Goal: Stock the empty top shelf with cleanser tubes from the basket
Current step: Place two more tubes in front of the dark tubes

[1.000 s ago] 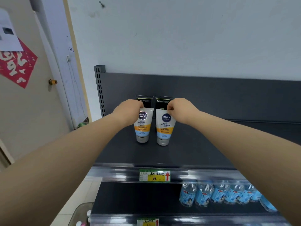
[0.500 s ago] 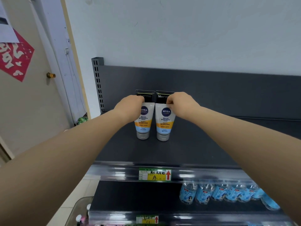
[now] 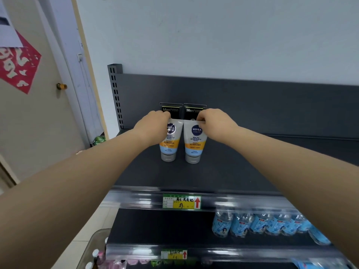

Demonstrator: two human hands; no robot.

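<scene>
**Top shelf (image 3: 223, 171), centre of frame.** A flat board, dark and matte. A glossy rail is fitted along its front edge and carries a green and yellow price label (image 3: 181, 202) with a red arrow.

**Left cleanser tube (image 3: 169, 144) and right cleanser tube (image 3: 195, 145).** Both are stood upright on round grey caps at mid-shelf. Long axes are vertical, flat crimped ends uppermost, printed fronts turned toward the camera. The bodies are of smooth white plastic, tapered toward the cap and banded in orange and pale blue under a dark blue round emblem. The pair is set just beside each other, parted by a narrow gap.

**Left hand (image 3: 153, 127).** The fingers are curled round the upper end of the left cleanser tube, and part of the emblem is covered.

**Right hand (image 3: 215, 123).** The crimped top of the right cleanser tube is pinched between thumb and curled fingers.

**Black tubes (image 3: 171, 110).** Two are seen upright directly behind the pair.

**Water bottles (image 3: 252, 226), lower right.** Clear plastic with blue labels, ranged on the shelf below.

**Basket (image 3: 97, 232), lower left.** Only a translucent rim is seen.
</scene>
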